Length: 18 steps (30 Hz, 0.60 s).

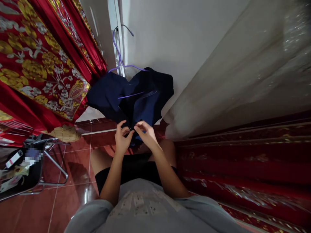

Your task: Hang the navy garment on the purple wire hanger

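Observation:
A dark blue jacket-like garment [145,103] hangs in front of me on a purple wire hanger [119,61]. Its front edges come together at the lower middle, where both my hands are. My left hand [123,136] pinches the garment's front edge with thumb and forefinger, the other fingers curled loosely. Close beside it, my right hand [145,132] pinches the opposite edge, its fingertips almost touching the left thumb. Whatever small fastener may lie between the fingertips is too small to make out.
Red cloth with gold and silver embroidery [46,68] hangs at the left. Below it stands a folding chair [54,161] holding assorted small items. A pale sheer gown [230,90] and red embroidered fabric [230,161] fill the right side. Behind the garment is a white wall [175,32].

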Each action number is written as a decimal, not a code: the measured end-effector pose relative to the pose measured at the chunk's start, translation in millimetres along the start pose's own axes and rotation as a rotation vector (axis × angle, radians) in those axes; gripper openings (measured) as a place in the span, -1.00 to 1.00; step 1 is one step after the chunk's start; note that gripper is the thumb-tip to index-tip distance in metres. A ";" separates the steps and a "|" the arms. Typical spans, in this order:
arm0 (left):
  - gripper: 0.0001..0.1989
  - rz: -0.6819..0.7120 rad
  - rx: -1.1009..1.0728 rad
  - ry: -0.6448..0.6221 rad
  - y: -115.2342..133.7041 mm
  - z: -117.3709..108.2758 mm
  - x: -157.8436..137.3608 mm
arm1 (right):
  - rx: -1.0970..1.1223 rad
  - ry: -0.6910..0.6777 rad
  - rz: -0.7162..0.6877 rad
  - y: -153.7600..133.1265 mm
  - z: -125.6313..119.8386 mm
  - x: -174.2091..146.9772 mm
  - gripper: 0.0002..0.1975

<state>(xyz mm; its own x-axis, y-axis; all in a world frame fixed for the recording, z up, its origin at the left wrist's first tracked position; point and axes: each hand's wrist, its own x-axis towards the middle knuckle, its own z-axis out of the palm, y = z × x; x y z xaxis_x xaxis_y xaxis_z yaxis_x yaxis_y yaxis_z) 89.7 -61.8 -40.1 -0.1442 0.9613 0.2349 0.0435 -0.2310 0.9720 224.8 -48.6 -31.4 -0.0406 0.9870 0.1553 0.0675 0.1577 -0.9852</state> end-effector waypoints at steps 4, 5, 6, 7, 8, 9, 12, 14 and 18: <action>-0.51 -0.019 -0.068 0.124 -2.7 2.3 -2.7 | -0.077 -0.072 -0.095 -9.9 -5.9 6.2 -0.81; -0.64 -0.023 -0.078 0.162 -3.7 4.8 -3.8 | -0.099 -0.087 -0.096 -10.9 -5.6 5.7 -0.82; -0.74 -0.026 -0.082 0.192 -4.7 7.7 -4.8 | -0.115 -0.089 -0.080 -11.1 -4.6 4.5 -0.81; -0.79 -0.030 -0.082 0.206 -5.6 10.5 -5.7 | -0.122 -0.081 -0.051 -10.4 -3.2 3.0 -0.79; -0.82 -0.036 -0.078 0.204 -6.2 12.9 -6.2 | -0.123 -0.065 -0.014 -9.0 -1.9 1.5 -0.79; -0.82 -0.045 -0.074 0.192 -6.5 14.7 -6.3 | -0.123 -0.049 0.019 -7.1 -1.2 0.3 -0.78; -0.79 -0.089 -0.067 0.124 -6.6 16.1 -4.6 | -0.155 -0.026 0.034 -1.9 -3.7 -0.5 -0.76; -0.77 -0.098 -0.059 0.091 -6.6 14.9 -3.3 | -0.203 -0.043 0.017 -1.4 -8.9 1.0 -0.78; -0.81 -0.037 -0.017 0.060 -7.1 11.0 -1.9 | -0.254 -0.101 0.026 -6.2 -15.9 1.6 -0.79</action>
<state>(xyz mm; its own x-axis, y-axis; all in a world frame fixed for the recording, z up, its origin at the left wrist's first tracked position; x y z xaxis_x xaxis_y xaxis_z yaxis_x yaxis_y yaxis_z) 100.6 -60.3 -47.5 -0.2049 0.9585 0.1980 0.0199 -0.1982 0.9800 240.2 -47.6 -23.9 -0.1335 0.9850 0.1095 0.3177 0.1472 -0.9367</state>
